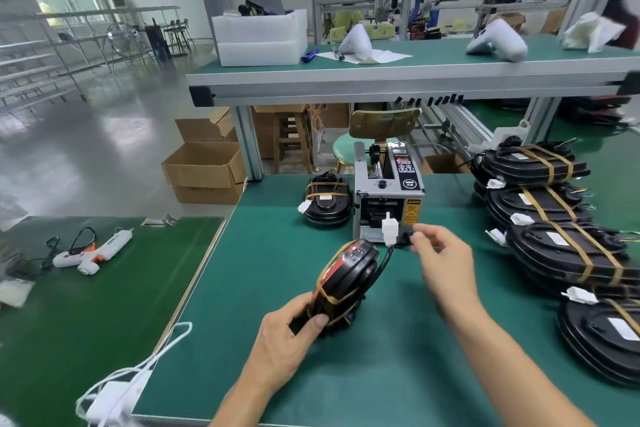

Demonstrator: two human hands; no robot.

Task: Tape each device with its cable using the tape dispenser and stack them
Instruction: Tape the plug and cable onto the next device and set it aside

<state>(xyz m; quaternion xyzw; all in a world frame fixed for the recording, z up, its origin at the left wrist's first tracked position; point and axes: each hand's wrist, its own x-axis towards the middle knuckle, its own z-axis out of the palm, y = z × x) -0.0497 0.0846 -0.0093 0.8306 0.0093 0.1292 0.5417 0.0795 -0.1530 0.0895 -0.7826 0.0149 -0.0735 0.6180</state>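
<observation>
- Green counter, workshop room, cardboard boxes on floor at 11 o'clock.
- Tape dispenser at 12 o'clock on counter; taped stack at 2 o'clock.
- Left hand grips black device, tilted on edge.
- Right hand pinches cable near white connector, just before dispenser.

We can make out very little writing. On the tape dispenser, a round black button on the dark control panel reads "SEMI", with smaller marks beneath it too blurred for us to read. Its yellow warning sticker carries a triangle sign and a crossed-out pictogram, the print illegible. The white labels on the taped devices show us nothing readable.
</observation>
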